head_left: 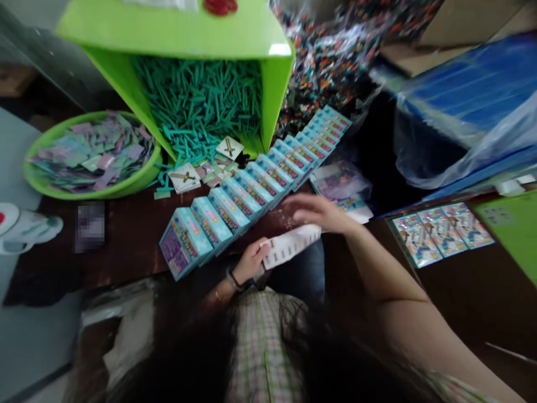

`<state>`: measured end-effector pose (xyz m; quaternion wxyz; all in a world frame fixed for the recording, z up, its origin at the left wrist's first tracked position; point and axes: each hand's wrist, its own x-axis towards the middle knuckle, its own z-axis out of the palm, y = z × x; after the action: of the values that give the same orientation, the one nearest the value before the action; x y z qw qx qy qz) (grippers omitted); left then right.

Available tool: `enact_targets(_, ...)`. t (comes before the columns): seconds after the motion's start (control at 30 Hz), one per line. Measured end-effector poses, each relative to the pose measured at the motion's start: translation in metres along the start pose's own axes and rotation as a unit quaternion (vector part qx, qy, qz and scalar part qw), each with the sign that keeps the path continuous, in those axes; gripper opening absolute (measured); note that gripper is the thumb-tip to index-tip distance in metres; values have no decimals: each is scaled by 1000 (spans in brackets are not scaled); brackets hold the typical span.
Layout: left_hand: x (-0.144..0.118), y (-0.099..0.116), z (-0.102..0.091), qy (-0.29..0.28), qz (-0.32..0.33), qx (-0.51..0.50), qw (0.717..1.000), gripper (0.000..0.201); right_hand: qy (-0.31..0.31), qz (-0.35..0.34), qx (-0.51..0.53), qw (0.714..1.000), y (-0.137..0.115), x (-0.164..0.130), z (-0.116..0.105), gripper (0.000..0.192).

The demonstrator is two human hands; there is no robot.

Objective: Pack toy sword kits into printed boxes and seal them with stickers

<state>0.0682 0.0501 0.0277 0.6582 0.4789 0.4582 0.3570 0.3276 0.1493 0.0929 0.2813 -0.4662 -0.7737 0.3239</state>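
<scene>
My left hand (252,261) is closed on the near end of a long white folded sheet (289,246) printed with rows of small dark marks. A dark band circles the left wrist. My right hand (321,214), slightly blurred, is held over the sheet's far end with its fingers stretched out to the left; whether its palm touches the sheet I cannot tell. Just beyond both hands, a slanting row of light-blue printed boxes (229,210) runs across the dark table (134,246).
A tipped green bin (277,84) spills teal sticks (201,101). Left of it stands a green basin (92,193) of small coloured packets. Two sword-printed cards (184,178) lie before the bin. A white mug (25,229) is far left, shiny printed packs (444,234) and a blue crate (482,84) right.
</scene>
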Motion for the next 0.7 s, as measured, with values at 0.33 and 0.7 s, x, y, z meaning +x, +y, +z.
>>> enact_targets(0.33,2,-2,25,57,14,50,997,43,26,75,97,992,-27,-92,74,24)
enact_targets(0.7,-1,-11,29,54,4,83,995,65,121,-24,-67,990,-27,-117,86,20)
